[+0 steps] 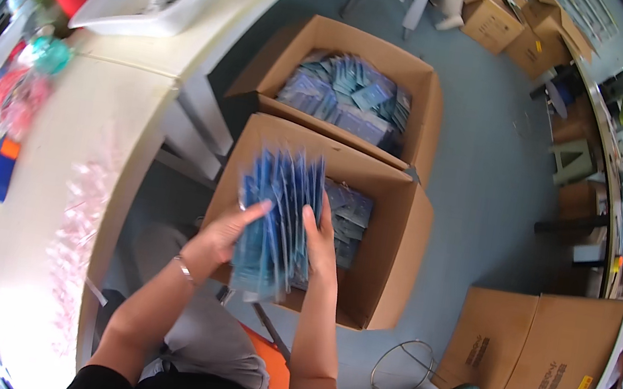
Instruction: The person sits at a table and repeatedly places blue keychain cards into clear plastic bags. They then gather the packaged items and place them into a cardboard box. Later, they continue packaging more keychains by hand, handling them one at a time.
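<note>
Bundle of flat, glossy blue packets [275, 225]: over near open brown cardboard box [387, 254], part-filled with grey-blue packets [350, 207]. Far open brown cardboard box [381, 54]: similarly stocked. Gripped between bare left hand [224, 231] and right hand [321, 243], opened bundle-wide.

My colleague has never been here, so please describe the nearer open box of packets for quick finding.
Right of the pale table, the far box and the near box, both open, stand together. Yours is the near one, lower in the picture. Only over it do the left hand and right hand hold blue packets.
</note>
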A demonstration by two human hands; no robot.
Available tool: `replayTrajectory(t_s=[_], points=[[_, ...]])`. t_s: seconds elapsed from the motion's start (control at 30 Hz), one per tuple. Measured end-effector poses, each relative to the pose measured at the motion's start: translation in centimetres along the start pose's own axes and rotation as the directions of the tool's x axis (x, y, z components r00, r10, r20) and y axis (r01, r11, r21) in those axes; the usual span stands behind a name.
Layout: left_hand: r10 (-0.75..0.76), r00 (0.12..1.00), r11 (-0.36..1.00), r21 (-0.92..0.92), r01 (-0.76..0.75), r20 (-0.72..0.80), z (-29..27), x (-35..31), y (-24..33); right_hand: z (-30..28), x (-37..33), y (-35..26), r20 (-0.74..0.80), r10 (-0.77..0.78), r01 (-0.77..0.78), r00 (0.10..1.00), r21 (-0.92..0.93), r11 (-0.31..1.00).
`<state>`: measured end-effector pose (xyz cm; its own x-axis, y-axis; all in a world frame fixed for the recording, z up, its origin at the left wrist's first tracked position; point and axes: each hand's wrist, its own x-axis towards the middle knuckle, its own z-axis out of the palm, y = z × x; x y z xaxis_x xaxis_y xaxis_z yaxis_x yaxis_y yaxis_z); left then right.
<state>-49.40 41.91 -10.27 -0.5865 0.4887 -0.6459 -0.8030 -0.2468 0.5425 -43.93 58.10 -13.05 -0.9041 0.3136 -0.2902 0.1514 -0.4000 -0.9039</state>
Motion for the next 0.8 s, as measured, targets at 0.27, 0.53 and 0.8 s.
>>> replayTrajectory(t_s=[0.27,0.53,0.8], points=[[-0.407,0.907,0.912,0.003,0.409,0.104,-3.4,19.3,-18.3,-18.1,2.7,14.4,-0.352,0.22,-0.323,0.91,-0.267,0.908],[0.327,0.943,0.088,0.995,0.039,-0.066,-15.2,20.6,-20.1,-27.8,1.5,30.3,-0.577,0.375,-0.682,0.726,-0.674,0.283],[0.097,0.921,0.686,0.696,0.213,-0.378,-19.8,15.7,-15.2,-31.2,4.1,34.1,-0.726,0.129,-0.702,0.676,-0.581,0.412]])
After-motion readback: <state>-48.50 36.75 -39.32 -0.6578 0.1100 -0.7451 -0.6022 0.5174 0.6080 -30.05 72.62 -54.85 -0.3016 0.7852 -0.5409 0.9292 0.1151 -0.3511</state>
